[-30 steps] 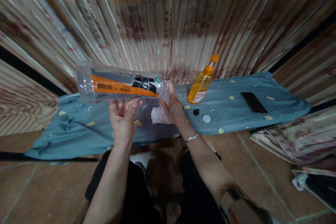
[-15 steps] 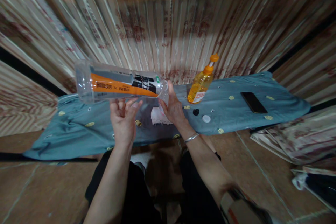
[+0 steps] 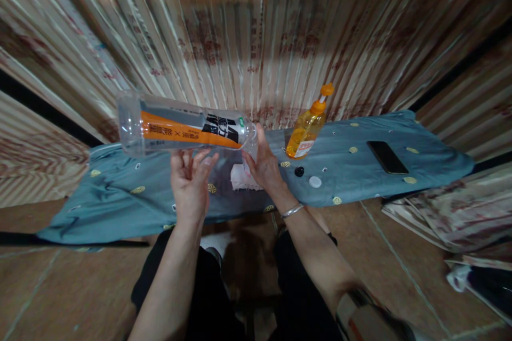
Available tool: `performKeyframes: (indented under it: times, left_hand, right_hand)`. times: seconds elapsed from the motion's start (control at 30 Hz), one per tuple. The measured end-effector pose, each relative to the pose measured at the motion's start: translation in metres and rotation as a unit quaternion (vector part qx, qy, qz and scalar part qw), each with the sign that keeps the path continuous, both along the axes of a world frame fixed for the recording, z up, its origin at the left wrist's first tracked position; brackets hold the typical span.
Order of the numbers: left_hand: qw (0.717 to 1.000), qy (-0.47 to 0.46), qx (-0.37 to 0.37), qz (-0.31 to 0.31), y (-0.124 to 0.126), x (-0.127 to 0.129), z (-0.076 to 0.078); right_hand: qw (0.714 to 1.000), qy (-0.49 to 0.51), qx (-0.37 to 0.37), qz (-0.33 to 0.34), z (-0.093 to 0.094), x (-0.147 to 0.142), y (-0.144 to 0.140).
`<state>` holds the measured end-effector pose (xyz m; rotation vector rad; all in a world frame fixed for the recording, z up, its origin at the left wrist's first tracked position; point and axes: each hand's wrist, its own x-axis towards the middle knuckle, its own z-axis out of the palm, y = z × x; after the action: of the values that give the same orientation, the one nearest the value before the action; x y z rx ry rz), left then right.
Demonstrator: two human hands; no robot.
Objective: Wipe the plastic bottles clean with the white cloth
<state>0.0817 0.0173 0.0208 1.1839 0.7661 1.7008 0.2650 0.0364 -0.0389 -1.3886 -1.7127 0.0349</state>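
A large clear plastic bottle (image 3: 192,130) with an orange, grey and black label lies sideways in the air above the cloth. It looks empty of liquid. My left hand (image 3: 190,184) supports it from below, fingers curled against its underside and thumb pointing right. At the narrow neck end, my right hand (image 3: 264,162) is closed around the bottle; what its palm covers is hidden. Below and behind the right hand, a folded white cloth (image 3: 240,178) rests on the covered surface. A silver bracelet (image 3: 292,210) circles my right wrist.
The blue-grey cloth cover (image 3: 360,170) drapes over a long narrow surface. On it stand or lie a yellow pump bottle (image 3: 306,133), a small black cap (image 3: 299,171), a white round lid (image 3: 314,181) and a dark phone (image 3: 387,157). Striped curtains (image 3: 256,37) hang behind.
The bottle and both hands appear slightly further right in the picture, as does most of the scene. Both hands keep their hold on the bottle.
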Motion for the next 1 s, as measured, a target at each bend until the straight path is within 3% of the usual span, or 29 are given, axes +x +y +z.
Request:
performKeyframes:
  times: [1.0]
  left_hand:
    - [1.0, 0.008, 0.003, 0.001, 0.0032, 0.002, 0.0019]
  right_hand:
    - [1.0, 0.001, 0.008, -0.008, -0.0061, -0.0015, 0.0017]
